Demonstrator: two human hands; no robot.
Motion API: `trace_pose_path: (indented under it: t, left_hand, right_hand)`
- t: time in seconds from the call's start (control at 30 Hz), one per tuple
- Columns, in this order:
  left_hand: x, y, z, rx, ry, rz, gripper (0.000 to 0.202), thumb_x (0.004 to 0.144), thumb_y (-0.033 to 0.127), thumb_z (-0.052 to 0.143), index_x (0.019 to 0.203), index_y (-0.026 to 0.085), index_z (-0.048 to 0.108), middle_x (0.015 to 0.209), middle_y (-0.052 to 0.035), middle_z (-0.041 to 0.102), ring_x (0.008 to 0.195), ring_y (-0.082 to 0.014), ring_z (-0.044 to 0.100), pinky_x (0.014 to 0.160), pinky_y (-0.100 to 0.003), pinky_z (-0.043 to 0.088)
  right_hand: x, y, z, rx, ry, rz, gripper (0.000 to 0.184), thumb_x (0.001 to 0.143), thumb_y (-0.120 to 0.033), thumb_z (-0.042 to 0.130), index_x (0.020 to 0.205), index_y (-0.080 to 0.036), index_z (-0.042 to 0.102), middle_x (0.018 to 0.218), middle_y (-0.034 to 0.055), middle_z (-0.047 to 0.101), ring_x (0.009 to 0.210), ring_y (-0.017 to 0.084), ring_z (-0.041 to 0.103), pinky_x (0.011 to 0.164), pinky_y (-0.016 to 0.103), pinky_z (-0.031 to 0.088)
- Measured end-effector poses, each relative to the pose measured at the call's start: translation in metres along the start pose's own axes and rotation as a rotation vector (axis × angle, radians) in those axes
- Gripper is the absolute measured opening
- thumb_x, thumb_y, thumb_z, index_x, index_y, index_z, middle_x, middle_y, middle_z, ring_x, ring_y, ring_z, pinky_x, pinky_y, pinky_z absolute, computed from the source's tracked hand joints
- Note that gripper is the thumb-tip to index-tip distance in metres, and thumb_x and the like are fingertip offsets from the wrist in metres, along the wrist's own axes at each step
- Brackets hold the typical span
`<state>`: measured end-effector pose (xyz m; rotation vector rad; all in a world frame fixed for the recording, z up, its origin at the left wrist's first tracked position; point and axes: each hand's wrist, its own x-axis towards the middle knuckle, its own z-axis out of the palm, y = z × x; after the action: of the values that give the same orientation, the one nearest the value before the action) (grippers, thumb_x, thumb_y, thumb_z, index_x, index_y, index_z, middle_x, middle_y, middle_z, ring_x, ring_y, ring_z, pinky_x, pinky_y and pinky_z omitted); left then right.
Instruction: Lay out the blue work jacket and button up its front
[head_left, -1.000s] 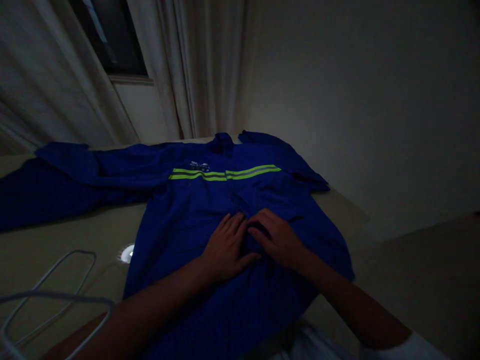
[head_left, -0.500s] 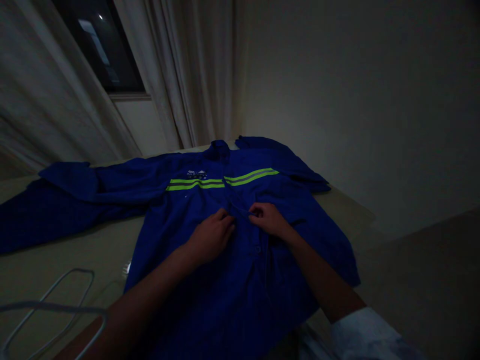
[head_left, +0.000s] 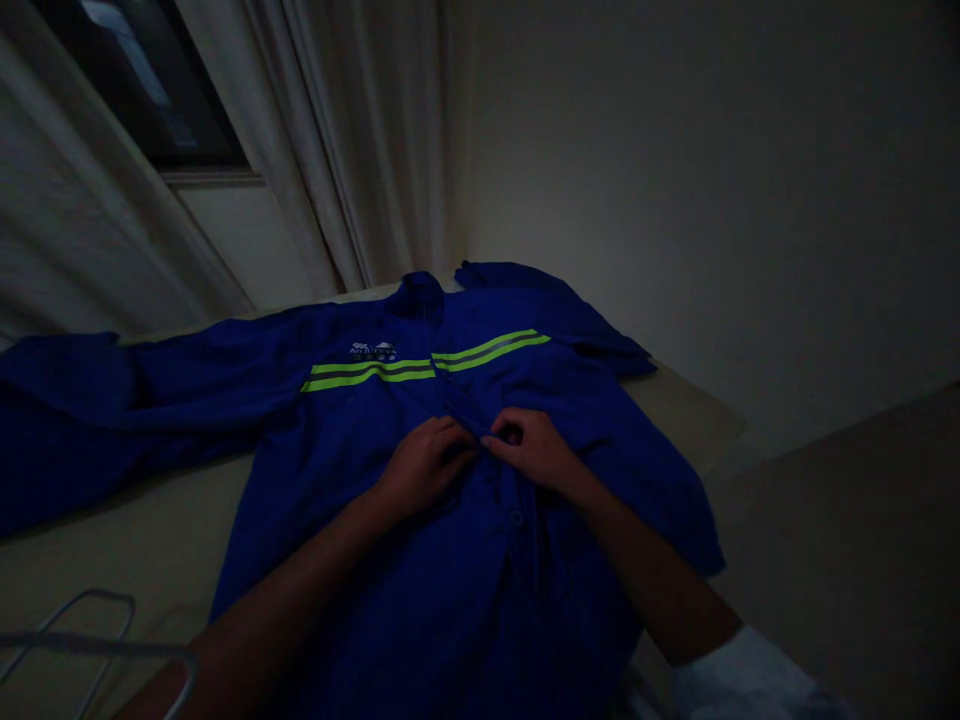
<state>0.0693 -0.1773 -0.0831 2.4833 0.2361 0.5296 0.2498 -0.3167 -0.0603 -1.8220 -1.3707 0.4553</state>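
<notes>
A blue work jacket [head_left: 360,600] lies spread front side up, its collar at the far end and its sleeves out to the sides. A yellow-green reflective stripe [head_left: 487,350] crosses the chest, with a white printed logo [head_left: 373,351] above its left part. At the front opening below the stripe, my left hand [head_left: 429,462] pinches the jacket's edge. Close beside it, my right hand [head_left: 531,447] grips the same front edge between thumb and fingers. A button [head_left: 516,518] shows on the front just below my right hand. The cloth between my fingertips is too dark to make out.
Under the jacket is a pale bed or table surface [head_left: 172,520]. Bent white wire [head_left: 97,645], perhaps a hanger, sticks up at the lower left. Behind stand curtains [head_left: 360,130], a dark window [head_left: 142,80] and a plain wall [head_left: 675,200].
Both hands have drawn closer together at the jacket's front edge, my right hand shifting slightly left. The view has turned a little to the right.
</notes>
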Motion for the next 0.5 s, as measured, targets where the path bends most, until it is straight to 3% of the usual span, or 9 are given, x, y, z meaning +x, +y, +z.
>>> trace_pose_path:
  t: [0.17,0.3,0.4,0.5]
  left_hand:
    - [-0.004,0.004,0.000,0.003,0.025,0.053,0.009,0.103,0.028,0.063,0.102,0.023,0.069,0.099,-0.0039,0.070,0.094,-0.0199,0.063,0.083,-0.034,0.047]
    - [-0.004,0.009,0.001,0.099,0.023,0.030,0.009,0.103,0.026,0.059,0.101,0.023,0.068,0.100,-0.0038,0.069,0.092,-0.0197,0.063,0.081,-0.034,0.047]
    - [-0.005,0.011,0.001,0.156,0.007,0.023,0.012,0.104,0.027,0.058,0.100,0.023,0.067,0.097,-0.0037,0.068,0.089,-0.0201,0.061,0.078,-0.034,0.046]
    - [-0.005,0.013,0.000,0.161,-0.011,0.005,0.013,0.104,0.028,0.057,0.099,0.022,0.067,0.095,-0.0039,0.067,0.089,-0.0203,0.061,0.078,-0.034,0.046]
  right_hand:
    - [-0.003,-0.007,-0.002,0.035,-0.093,-0.063,0.005,0.087,-0.022,0.072,0.086,-0.019,0.077,0.081,0.0011,0.074,0.073,0.015,0.064,0.069,0.026,0.046]
    - [-0.006,-0.010,-0.012,0.074,-0.162,-0.098,0.011,0.088,-0.024,0.071,0.092,-0.019,0.080,0.088,0.0026,0.076,0.080,0.017,0.067,0.072,0.027,0.048]
    - [-0.006,-0.010,-0.016,0.119,-0.187,-0.064,0.021,0.095,-0.029,0.063,0.094,-0.019,0.081,0.089,0.0035,0.078,0.081,0.018,0.069,0.073,0.028,0.049]
    - [-0.006,-0.006,-0.014,0.177,-0.195,0.011,0.021,0.091,-0.025,0.064,0.097,-0.020,0.082,0.086,0.0022,0.078,0.077,0.018,0.069,0.070,0.028,0.049]
